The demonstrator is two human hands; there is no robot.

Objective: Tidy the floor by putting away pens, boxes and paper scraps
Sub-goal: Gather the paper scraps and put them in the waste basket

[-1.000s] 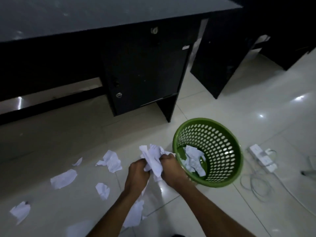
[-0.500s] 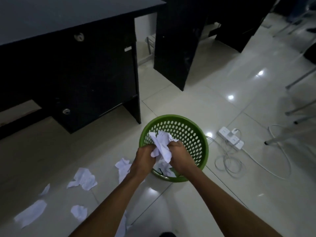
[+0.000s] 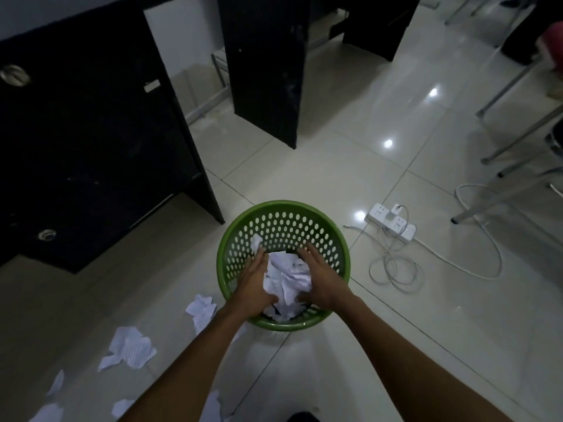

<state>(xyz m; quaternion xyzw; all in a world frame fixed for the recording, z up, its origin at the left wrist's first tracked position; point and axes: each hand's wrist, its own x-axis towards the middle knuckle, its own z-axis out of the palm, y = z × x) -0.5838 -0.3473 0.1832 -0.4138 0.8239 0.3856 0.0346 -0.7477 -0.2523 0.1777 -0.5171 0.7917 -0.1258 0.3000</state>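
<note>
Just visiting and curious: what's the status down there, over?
Left hand and right hand open over green basket. Paper wad between them, inside the rim. More scraps lie on floor nearby. Power strip beside basket, clear of hands.

basket [image 3: 283, 324] 1 | paper wad [image 3: 289, 278] 1 | floor scraps [image 3: 132, 348] at least 6 | power strip [image 3: 391, 222] 1

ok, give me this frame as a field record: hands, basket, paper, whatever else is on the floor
basket: green, perforated, upright on the floor
paper wad: crumpled white, inside the basket's rim, between both palms
left hand: fingers straight, flanking the wad's left side
right hand: fingers straight, flanking the wad's right side
loose scraps: several white pieces on the floor, left of the basket
power strip: white, right of the basket, cable coiled beside it
desk: black, behind and to the left
</note>
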